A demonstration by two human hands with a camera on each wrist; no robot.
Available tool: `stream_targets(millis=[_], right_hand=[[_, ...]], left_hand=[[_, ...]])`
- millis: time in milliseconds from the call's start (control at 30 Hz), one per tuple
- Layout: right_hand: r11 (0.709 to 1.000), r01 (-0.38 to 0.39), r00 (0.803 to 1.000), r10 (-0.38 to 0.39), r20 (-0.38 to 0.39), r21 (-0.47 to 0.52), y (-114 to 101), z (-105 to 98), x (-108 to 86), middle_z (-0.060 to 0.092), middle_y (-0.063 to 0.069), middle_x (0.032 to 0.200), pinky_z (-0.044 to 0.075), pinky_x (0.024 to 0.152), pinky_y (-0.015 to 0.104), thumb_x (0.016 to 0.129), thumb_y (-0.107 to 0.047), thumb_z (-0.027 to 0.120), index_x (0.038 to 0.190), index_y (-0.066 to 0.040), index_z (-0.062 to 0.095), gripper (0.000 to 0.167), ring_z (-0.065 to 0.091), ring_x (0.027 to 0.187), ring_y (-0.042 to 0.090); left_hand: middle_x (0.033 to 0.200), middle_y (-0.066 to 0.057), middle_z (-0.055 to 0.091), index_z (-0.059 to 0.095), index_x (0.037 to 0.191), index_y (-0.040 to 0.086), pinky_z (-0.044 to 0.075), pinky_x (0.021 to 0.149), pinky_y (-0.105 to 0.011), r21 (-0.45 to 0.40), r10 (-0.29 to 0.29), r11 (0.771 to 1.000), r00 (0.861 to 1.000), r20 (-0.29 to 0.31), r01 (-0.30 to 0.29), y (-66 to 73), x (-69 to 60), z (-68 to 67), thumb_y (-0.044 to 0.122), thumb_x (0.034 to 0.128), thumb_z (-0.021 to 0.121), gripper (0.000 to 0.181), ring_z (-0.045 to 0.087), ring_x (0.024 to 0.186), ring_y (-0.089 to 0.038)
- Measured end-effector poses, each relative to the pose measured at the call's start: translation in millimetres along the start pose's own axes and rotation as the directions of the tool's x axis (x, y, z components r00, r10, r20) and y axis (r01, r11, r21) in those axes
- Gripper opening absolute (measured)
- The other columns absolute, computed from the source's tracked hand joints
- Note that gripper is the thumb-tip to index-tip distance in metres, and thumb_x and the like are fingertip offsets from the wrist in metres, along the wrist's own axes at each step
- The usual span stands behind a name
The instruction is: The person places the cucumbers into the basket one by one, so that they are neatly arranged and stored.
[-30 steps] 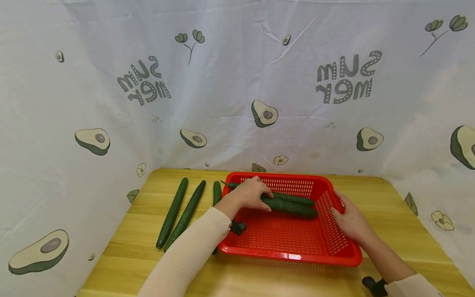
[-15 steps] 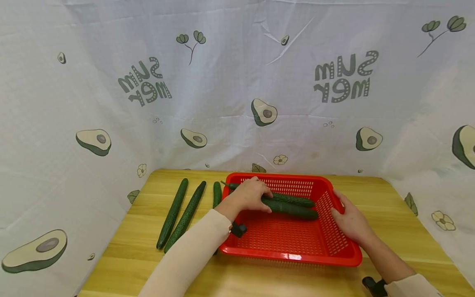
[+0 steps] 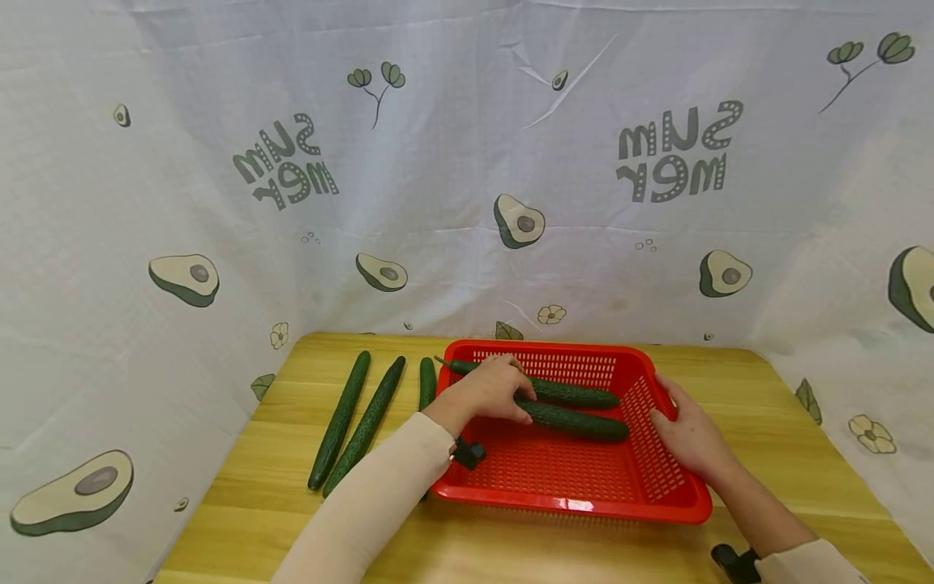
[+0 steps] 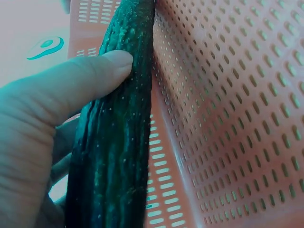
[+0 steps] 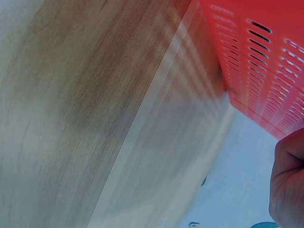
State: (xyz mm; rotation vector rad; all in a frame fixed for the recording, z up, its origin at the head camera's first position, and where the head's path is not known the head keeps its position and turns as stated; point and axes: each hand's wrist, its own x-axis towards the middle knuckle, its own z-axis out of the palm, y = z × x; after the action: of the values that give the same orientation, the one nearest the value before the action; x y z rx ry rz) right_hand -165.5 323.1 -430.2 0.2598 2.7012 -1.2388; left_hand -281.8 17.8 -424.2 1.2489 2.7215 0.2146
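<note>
one long, bumpy, dark green cucumber inside the red perforated plastic basket | left hand pinches it between thumb and fingers | second cucumber along basket's far side | right hand curls round basket's right rim | three more cucumbers on yellow wooden table, left of basket

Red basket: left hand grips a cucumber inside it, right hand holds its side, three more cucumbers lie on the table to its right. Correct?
One error: the three more cucumbers lie to the left of the red basket, per the head view. Left hand gripping a cucumber and right hand holding the side both stand.
</note>
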Motion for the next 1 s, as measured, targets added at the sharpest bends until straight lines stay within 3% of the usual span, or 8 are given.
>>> stream_targets(millis=[167,300,433,567,700,1000], right_hand=[[1.000,0.009,1.000,-0.009,0.000,-0.008,-0.4,-1.4,1.1,0.044,0.041,0.139,0.060,0.063,0.038,0.109,-0.025,0.039,0.165,-0.012,-0.002,0.071,0.068,0.074,0.019],[1.000,0.024,1.000,-0.024,-0.004,-0.016,0.6,-2.5,2.0,0.045,0.041,0.137,0.060,0.062,0.038,0.109,-0.023,0.039,0.165,-0.011,-0.001,0.070,0.068,0.073,0.020],[0.999,0.024,1.000,-0.024,-0.005,-0.030,0.5,-3.8,3.6,0.047,0.041,0.136,0.060,0.062,0.038,0.109,-0.023,0.040,0.165,-0.010,0.000,0.070,0.068,0.073,0.020],[0.999,0.015,1.000,-0.015,0.001,-0.035,-0.8,-4.4,5.6,0.045,0.041,0.137,0.060,0.062,0.038,0.109,-0.024,0.040,0.166,-0.012,-0.001,0.071,0.067,0.073,0.020],[0.999,0.015,1.000,-0.015,0.001,-0.029,-1.1,-4.6,6.5,0.047,0.040,0.136,0.060,0.062,0.038,0.109,-0.023,0.040,0.166,-0.012,-0.001,0.071,0.068,0.074,0.019],[1.000,0.018,1.000,-0.018,0.007,-0.016,-1.3,-5.2,7.3,0.050,0.039,0.132,0.060,0.063,0.038,0.109,-0.023,0.041,0.166,-0.011,0.000,0.071,0.068,0.074,0.020]], left_hand=[[0.110,0.014,0.076,0.079,0.112,0.029,0.043,0.104,-0.032,0.034,0.035,0.999,0.997,-0.064,-0.033,-0.9,3.5,0.1,0.042,0.0837,0.084,0.032,0.052,0.117,-0.015],[0.115,0.013,0.075,0.075,0.112,0.029,0.044,0.096,-0.031,0.051,0.036,0.998,0.997,-0.066,-0.032,-1.2,6.9,1.7,0.043,0.0831,0.084,0.033,0.052,0.108,-0.014],[0.118,0.010,0.074,0.074,0.112,0.027,0.044,0.095,-0.032,0.010,-0.009,1.000,0.997,-0.071,0.010,-0.7,8.6,2.4,0.039,0.0838,0.084,0.032,0.051,0.108,-0.015],[0.118,0.008,0.072,0.073,0.116,0.027,0.044,0.096,-0.033,0.021,-0.044,0.999,0.997,-0.060,0.045,1.2,8.6,1.1,0.039,0.0839,0.084,0.036,0.051,0.109,-0.016],[0.117,0.007,0.070,0.072,0.120,0.029,0.044,0.099,-0.034,0.060,-0.048,0.997,0.998,-0.044,0.051,2.2,8.9,0.5,0.043,0.0832,0.084,0.041,0.051,0.112,-0.017],[0.115,0.009,0.070,0.074,0.116,0.030,0.042,0.097,-0.031,-0.012,-0.048,0.999,0.996,-0.073,0.048,-0.9,6.8,2.8,0.045,0.0839,0.083,0.036,0.050,0.107,-0.014]])
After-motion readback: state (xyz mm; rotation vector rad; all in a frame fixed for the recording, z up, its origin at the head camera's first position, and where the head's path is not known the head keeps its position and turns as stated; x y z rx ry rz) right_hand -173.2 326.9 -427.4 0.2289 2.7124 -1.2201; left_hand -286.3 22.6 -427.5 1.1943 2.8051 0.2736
